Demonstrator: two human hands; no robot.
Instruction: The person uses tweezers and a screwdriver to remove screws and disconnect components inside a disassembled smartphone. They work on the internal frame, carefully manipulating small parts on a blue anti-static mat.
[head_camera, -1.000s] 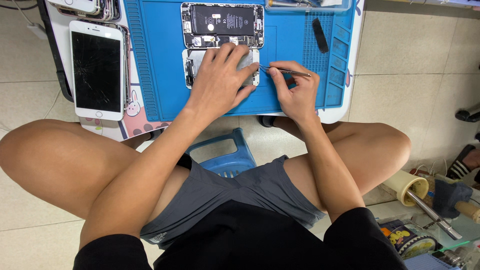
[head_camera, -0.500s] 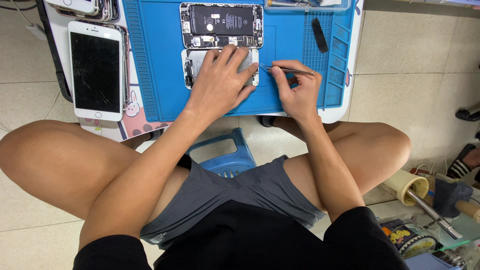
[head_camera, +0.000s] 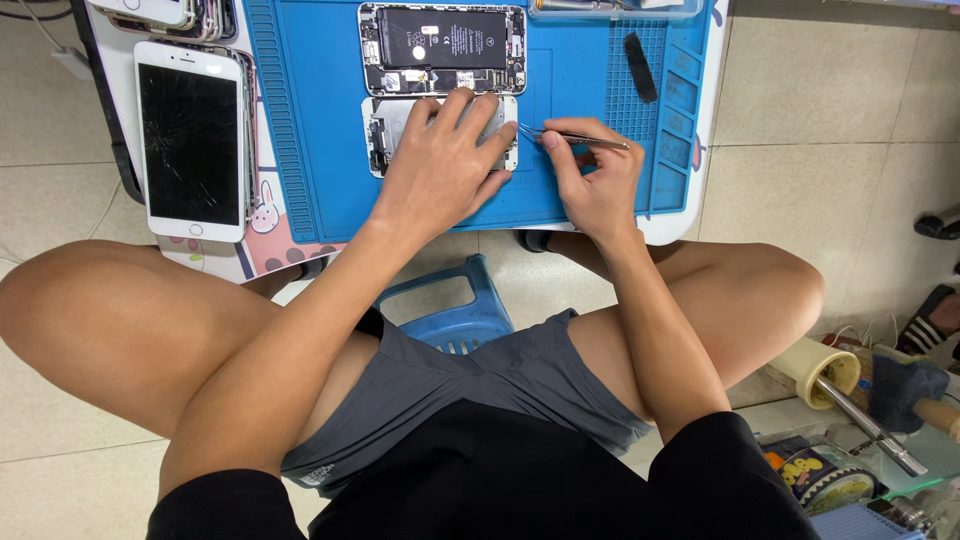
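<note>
Pressing flat, left hand pins screen panel at middle of blue mat, fingers spread, gripping nothing. Right hand pinches tweezers, tips closed at panel's right edge; held part, if any, too small to tell. Opened phone lies just beyond, near mat's far edge. Cracked phone sits beside mat's left edge. Risks, as judged: tweezers slipping, scratching panel or tearing ribbon cable; tiny screw dropping off mat; palm pressure flexing panel.

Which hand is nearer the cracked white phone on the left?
Left. The left hand rests on the screen panel, right of the cracked phone; the right hand, holding tweezers, is farther right.
</note>
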